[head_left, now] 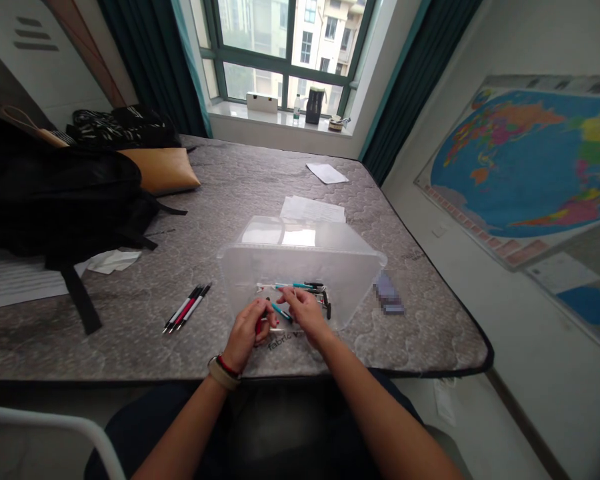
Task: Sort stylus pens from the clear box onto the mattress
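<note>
A clear plastic box (300, 233) lies on its side with its open mouth toward me. Several pen parts, some turquoise and some black (310, 287), are scattered inside it. My left hand (250, 330) is at the box's mouth, its fingers curled around a red piece (259, 325) that looks like part of a pen; most of it is hidden. My right hand (305, 312) reaches just inside, thumb and finger closed together; whatever they hold is too small to make out. Between the hands lies a turquoise and black pen piece (281, 313). Three pens (186, 309) rest side by side left of the box.
White papers (313, 209) lie behind the box, and a blurred bluish item (389, 293) is to its right. A black backpack (55, 193) and a tan pouch (163, 169) occupy the left side. The padded surface (430, 333) ends at a dark front edge near my lap.
</note>
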Tool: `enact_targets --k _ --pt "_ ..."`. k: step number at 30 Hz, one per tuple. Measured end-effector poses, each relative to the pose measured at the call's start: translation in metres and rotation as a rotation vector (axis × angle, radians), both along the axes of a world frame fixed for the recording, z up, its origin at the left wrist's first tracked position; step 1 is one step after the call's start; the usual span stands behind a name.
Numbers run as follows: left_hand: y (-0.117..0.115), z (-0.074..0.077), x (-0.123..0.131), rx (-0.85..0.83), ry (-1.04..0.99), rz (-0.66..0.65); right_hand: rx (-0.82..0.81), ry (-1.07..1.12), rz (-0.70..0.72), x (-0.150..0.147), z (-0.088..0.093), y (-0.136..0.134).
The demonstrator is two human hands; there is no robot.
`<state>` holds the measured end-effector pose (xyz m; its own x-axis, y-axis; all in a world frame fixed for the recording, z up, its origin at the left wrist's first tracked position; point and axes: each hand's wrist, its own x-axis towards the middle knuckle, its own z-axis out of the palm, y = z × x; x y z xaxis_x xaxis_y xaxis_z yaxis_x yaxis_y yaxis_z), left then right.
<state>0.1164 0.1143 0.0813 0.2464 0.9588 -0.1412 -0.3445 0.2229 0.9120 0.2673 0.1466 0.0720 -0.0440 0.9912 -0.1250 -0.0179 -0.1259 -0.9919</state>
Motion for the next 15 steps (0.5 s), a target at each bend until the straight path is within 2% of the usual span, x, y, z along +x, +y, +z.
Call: enact_targets --k 2,4,7,9,11,13,15 --pt "0.001 0.0 -0.002 0.048 0.067 0.09 0.123 -0.153 -0.166 0.016 -0.001 0.009" --pt "0.002 -0.002 -0.004 0.037 0.089 0.144 0.16 -0.264 -0.317 0.035 -0.004 0.018" --pt "0.005 -0.005 -0.008 -0.098 -0.003 0.106 0.138 -0.374 -0.442 0.059 -0.011 0.028" --pt "0.006 -0.009 -0.01 -0.173 -0.051 0.059 0.118 -0.418 -0.426 0.067 -0.017 0.033" --pt "0.006 -0.012 -0.01 -0.183 0.008 0.03 0.107 -0.48 -0.355 0.067 -0.022 0.034" --pt "0.004 -0.014 -0.008 -0.112 0.162 0.007 0.1 -0.577 -0.258 0.062 -0.026 0.033" --pt "-0.001 -0.014 -0.004 0.037 0.338 -0.033 0.097 -0.693 -0.169 0.054 -0.029 0.031"
